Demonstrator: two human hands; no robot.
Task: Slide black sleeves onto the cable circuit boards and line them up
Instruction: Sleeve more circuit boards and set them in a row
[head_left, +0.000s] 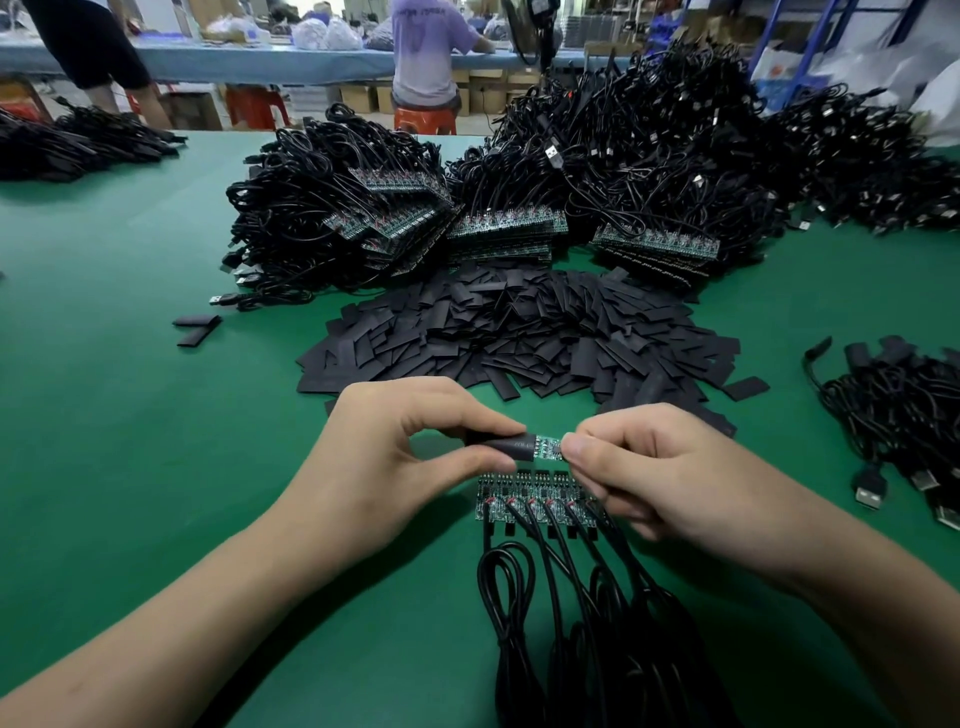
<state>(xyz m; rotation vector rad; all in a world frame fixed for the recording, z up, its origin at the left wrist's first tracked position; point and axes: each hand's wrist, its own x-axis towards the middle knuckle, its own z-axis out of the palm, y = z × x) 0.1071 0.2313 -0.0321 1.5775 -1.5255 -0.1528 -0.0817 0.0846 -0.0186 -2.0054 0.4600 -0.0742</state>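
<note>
Nearest the wearer, at six o'clock, a bundle of thin black cables (571, 639) fans up across the green table mat (130, 441) to a row of small green circuit boards (530, 499) lying side by side with no sleeves on them. Just above that row the two hands meet.

The left hand (384, 467), coming from eight o'clock, pinches a short black flattened sleeve (501, 447) between thumb and forefinger, its other fingers loosely curled behind. The right hand (675, 483), from four o'clock, pinches the right end of one green circuit board (548, 448) between thumb and forefinger. Its lower fingers are curled, but whether they hold cable cannot be told.

The sleeve's mouth already covers the board's left part and leaves the right part showing, so the slide looks about midway. To do it well, the person should probably:

- keep the board flat and in line with the sleeve;
- squeeze the sleeve's edges lightly so its mouth stays open;
- push straight without snagging the soldered parts until the board is covered;
- lay it square beside its neighbours.

Further off, at twelve o'clock, a wide heap of loose flat black sleeves (519, 332) lies near the hands. Beyond it stand tall stacks of unsleeved boards with tangled black cables (498, 228). At three o'clock another cable bundle with USB plugs (893, 415) lies well apart.
</note>
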